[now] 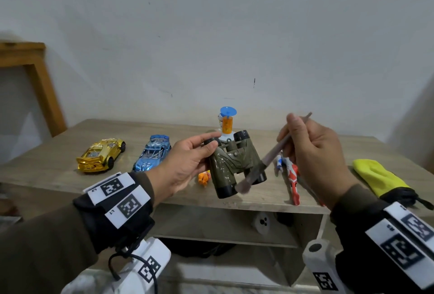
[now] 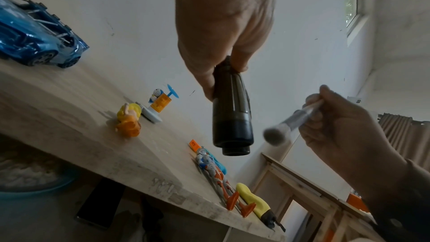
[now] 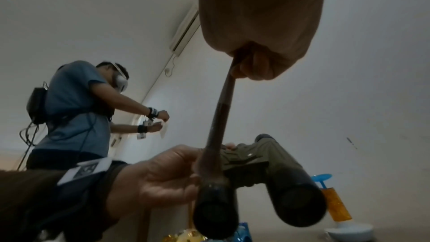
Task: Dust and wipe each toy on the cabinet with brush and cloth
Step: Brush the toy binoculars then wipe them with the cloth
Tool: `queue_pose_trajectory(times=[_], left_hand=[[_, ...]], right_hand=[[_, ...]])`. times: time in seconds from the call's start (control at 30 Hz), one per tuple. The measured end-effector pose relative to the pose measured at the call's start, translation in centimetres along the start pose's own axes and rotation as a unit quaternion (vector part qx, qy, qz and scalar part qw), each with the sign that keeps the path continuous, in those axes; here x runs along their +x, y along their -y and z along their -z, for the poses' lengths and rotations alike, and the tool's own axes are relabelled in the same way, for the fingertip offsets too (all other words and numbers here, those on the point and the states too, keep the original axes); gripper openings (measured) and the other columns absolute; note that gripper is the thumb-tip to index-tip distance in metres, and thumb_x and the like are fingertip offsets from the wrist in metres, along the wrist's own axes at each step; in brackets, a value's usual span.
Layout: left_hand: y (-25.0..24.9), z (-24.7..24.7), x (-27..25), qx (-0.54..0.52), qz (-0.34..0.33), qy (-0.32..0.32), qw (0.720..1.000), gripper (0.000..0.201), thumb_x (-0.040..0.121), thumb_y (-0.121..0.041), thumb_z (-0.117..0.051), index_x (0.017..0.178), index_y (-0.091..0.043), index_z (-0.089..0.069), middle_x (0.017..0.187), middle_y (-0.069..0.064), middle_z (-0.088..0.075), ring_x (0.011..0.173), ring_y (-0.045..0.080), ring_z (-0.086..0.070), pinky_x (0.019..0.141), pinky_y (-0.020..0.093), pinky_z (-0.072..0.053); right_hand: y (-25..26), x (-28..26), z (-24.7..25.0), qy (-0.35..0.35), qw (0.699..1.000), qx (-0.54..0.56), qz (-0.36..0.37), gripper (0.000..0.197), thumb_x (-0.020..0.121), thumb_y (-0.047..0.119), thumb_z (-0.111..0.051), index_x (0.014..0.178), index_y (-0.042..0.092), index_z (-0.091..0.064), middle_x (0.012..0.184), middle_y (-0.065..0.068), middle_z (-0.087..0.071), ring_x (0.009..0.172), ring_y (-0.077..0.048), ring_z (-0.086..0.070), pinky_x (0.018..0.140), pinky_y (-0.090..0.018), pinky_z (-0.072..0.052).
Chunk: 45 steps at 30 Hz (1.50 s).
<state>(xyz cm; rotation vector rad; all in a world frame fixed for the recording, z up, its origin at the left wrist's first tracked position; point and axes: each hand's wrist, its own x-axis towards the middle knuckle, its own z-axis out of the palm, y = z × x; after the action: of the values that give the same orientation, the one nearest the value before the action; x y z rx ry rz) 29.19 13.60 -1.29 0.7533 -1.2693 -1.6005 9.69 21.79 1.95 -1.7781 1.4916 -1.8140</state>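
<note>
Binoculars [image 1: 234, 164] held clear above the table's [image 1: 258, 204] front edge.
Your left hand [image 1: 187, 162] grips one barrel; your right hand [image 1: 312, 150] pinches the brush [image 1: 260, 164], bristles touching the binoculars.

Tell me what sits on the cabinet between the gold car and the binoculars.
The blue car sits there, beside the gold car; the left hand holds the binoculars above the top. Head view shows it.

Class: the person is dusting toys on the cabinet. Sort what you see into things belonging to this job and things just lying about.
Job: binoculars, brush, yellow cloth, gold car, blue car, red figure.
Lying about: wooden frame, curtain, phone.
</note>
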Motion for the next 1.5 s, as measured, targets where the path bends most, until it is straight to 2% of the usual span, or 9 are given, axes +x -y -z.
queue_pose_trajectory(times=[0.13,0.33,0.57,0.77,0.93,1.1,1.27,1.37,1.5], left_hand=[[0.1,-0.1,0.0,0.004,-0.003,0.002,1.000,0.027,0.088,-0.004,-0.055,0.109,-0.016,-0.066,0.082,0.000,-0.072,0.077,0.011,-0.070,0.077,0.027,-0.058],[0.0,-0.1,0.0,0.001,-0.009,0.010,1.000,0.026,0.086,-0.005,-0.058,0.107,-0.018,-0.066,0.070,-0.005,-0.072,0.070,0.009,-0.070,0.073,0.025,-0.059],[0.4,0.3,0.0,0.009,-0.005,-0.009,1.000,0.029,0.084,-0.006,-0.061,0.111,-0.014,-0.066,0.084,0.000,-0.072,0.073,0.010,-0.071,0.070,0.023,-0.058],[0.6,0.4,0.1,0.006,-0.008,-0.005,1.000,0.029,0.082,-0.007,-0.062,0.109,-0.015,-0.066,0.091,0.005,-0.071,0.073,0.011,-0.071,0.070,0.024,-0.059],[1.0,0.6,0.4,0.009,-0.015,-0.001,1.000,0.027,0.084,-0.004,-0.059,0.105,-0.018,-0.068,0.091,0.005,-0.069,0.076,0.012,-0.070,0.067,0.021,-0.057],[1.0,1.4,0.7,0.014,-0.015,0.009,1.000,0.029,0.090,-0.001,-0.051,0.102,-0.021,-0.067,0.097,0.006,-0.065,0.088,0.015,-0.065,0.077,0.022,-0.057],[1.0,2.0,0.8,0.007,-0.013,0.029,0.999,0.029,0.093,0.000,-0.046,0.103,-0.020,-0.064,0.100,0.003,-0.065,0.090,0.013,-0.064,0.079,0.020,-0.055],[1.0,2.4,0.8,0.000,-0.012,0.035,0.999,0.028,0.093,-0.001,-0.044,0.105,-0.019,-0.063,0.103,0.003,-0.064,0.093,0.013,-0.064,0.082,0.021,-0.055],[1.1,2.5,0.8,-0.005,-0.012,0.039,0.999,0.028,0.093,-0.001,-0.044,0.104,-0.019,-0.063,0.104,0.003,-0.064,0.093,0.012,-0.064,0.076,0.020,-0.055]], right_hand=[[0.6,-0.2,-0.4,0.011,0.997,0.048,0.056,0.039,0.097,0.030,-0.039,0.077,0.005,-0.063,0.059,-0.005,-0.057,0.052,-0.006,-0.051,0.049,-0.017,-0.041],[1.1,-0.3,-0.8,0.028,0.994,-0.049,0.097,0.042,0.095,0.035,-0.044,0.067,0.009,-0.061,0.052,-0.002,-0.054,0.049,-0.014,-0.053,0.049,-0.034,-0.045],[1.1,-0.2,-1.0,0.096,0.988,-0.076,0.097,0.042,0.095,0.032,-0.045,0.065,0.006,-0.062,0.052,0.006,-0.055,0.051,-0.009,-0.055,0.049,-0.026,-0.045],[1.2,-0.1,-1.4,0.012,0.989,0.002,0.147,0.040,0.092,0.036,-0.039,0.072,0.009,-0.062,0.056,0.004,-0.057,0.054,-0.009,-0.056,0.050,-0.024,-0.046],[0.9,-0.4,-1.9,0.133,0.977,-0.115,0.123,0.047,0.089,0.042,-0.043,0.063,0.007,-0.060,0.049,-0.001,-0.057,0.047,-0.018,-0.053,0.049,-0.033,-0.043],[0.6,0.2,-0.3,0.002,0.990,-0.008,0.138,0.039,0.093,0.034,-0.042,0.074,0.008,-0.063,0.057,-0.002,-0.058,0.051,-0.009,-0.054,0.048,-0.017,-0.042],[-0.1,0.3,0.4,0.023,0.986,-0.126,0.108,0.041,0.091,0.034,-0.042,0.067,0.008,-0.063,0.055,-0.004,-0.060,0.052,-0.017,-0.057,0.050,-0.029,-0.046],[-0.5,0.3,1.0,-0.055,0.987,-0.073,0.135,0.038,0.095,0.030,-0.043,0.074,0.006,-0.063,0.058,-0.007,-0.059,0.054,-0.016,-0.055,0.047,-0.023,-0.043],[-0.9,0.0,1.2,-0.008,0.984,-0.133,0.115,0.041,0.094,0.030,-0.045,0.068,0.005,-0.063,0.052,-0.007,-0.058,0.053,-0.014,-0.056,0.043,-0.014,-0.036]])
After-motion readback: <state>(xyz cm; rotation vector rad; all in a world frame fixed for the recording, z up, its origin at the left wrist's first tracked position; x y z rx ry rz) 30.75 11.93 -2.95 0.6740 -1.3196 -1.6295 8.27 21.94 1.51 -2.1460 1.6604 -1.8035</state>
